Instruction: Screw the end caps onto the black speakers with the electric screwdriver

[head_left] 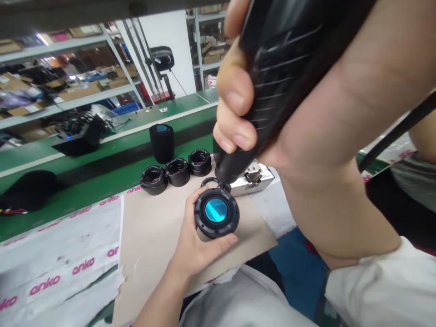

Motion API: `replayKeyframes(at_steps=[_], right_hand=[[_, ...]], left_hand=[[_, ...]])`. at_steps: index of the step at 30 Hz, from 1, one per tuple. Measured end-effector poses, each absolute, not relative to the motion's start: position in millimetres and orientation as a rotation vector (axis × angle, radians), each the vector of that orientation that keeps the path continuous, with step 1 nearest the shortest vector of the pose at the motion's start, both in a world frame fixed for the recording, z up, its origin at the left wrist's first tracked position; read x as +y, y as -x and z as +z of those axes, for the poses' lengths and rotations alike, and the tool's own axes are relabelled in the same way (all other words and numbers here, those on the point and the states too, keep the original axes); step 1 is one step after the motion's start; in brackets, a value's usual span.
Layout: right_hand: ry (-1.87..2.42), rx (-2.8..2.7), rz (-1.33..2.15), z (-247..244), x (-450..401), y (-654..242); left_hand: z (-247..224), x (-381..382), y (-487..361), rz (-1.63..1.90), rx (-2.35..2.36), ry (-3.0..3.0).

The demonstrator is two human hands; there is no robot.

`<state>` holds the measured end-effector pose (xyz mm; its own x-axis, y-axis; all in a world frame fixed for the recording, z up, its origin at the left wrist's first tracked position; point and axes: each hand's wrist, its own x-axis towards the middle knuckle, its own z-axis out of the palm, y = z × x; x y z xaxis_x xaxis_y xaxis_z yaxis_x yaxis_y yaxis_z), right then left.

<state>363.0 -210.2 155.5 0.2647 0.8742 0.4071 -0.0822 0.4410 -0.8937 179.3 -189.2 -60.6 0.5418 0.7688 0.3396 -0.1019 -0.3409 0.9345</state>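
Observation:
My left hand [197,245] is wrapped round a black cylindrical device [233,217] with a shiny blue disc on its top face, held above brown cardboard [150,245]. Large in the upper right, my right hand [238,100] grips a black power screwdriver [282,68]. Its tip points down at the far rim of the device; whether it touches a screw there is hidden. Three black rings [153,180] stand in a row just beyond the cardboard. Behind them is an upright black cylinder [162,144] with a blue top.
A silver metal box [262,181] with a latch sits right of the device. On the green bench [129,159] are a black box with cables [80,136] and a dark fabric item [29,190]. Printed wrapping [68,254] covers the left front. Shelves stand behind.

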Motion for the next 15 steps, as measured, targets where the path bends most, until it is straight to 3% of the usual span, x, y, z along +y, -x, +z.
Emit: replayKeyframes(at_steps=[9, 15], right_hand=[[0.711, -1.191, 0.833, 143, -185, -349], [0.857, -1.071, 0.915, 156, -183, -344]], left_hand=[[-58, -188, -183, 0.993, 0.541, -1.681], [-59, -188, -183, 0.971, 0.556, -1.684]])
